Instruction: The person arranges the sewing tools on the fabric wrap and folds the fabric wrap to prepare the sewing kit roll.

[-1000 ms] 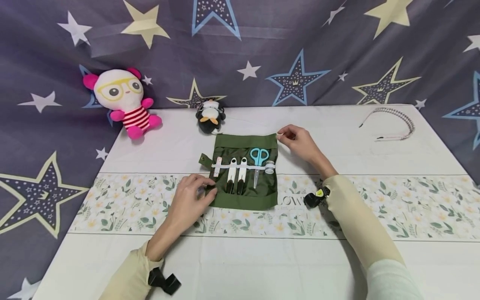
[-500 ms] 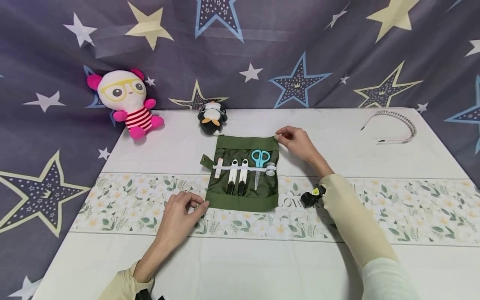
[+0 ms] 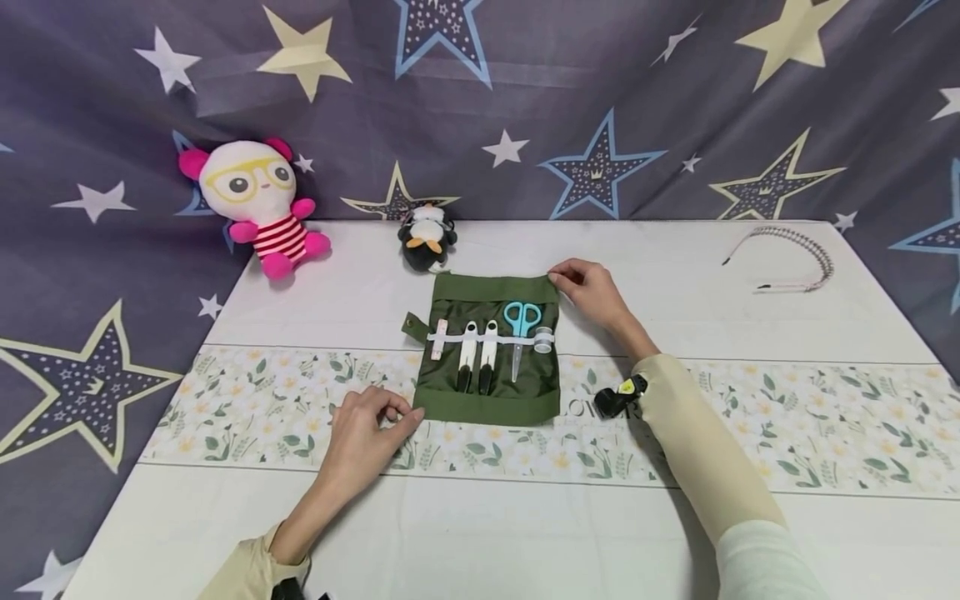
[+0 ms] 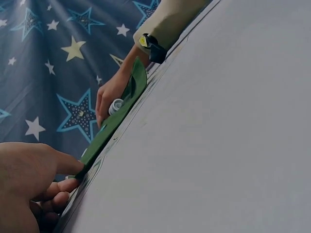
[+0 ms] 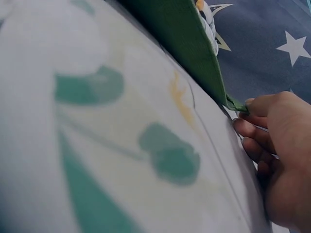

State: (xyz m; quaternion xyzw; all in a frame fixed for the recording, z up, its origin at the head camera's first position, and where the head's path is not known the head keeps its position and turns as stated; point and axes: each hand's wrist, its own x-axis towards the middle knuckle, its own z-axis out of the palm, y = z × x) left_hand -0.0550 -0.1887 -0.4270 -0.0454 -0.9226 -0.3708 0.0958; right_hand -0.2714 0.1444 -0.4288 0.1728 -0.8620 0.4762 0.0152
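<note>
A dark green fabric tool roll (image 3: 495, 407) lies unfolded on the table, with a snap tab (image 3: 414, 327) out to its left. A white elastic band across it holds a small pale pink strip (image 3: 439, 340), two white-and-black tools (image 3: 468, 350), turquoise-handled scissors (image 3: 519, 321) and a small white round item (image 3: 542, 339). My left hand (image 3: 367, 433) pinches the near left corner between thumb and fingers. At the far right corner my right hand (image 3: 596, 292) does the same; the right wrist view shows the green corner (image 5: 237, 105) between thumb and fingertips.
A pink-and-white plush toy (image 3: 266, 212) sits at the back left. A penguin plush (image 3: 426, 239) stands just behind the roll. A braided headband (image 3: 806, 246) lies at the back right. A starred cloth (image 3: 480, 108) hangs along the table's rear edge.
My left hand has moved from the roll's left side down to its near left corner and pinches it. That corner has been drawn slightly outward. My right hand stays at the far right corner.
</note>
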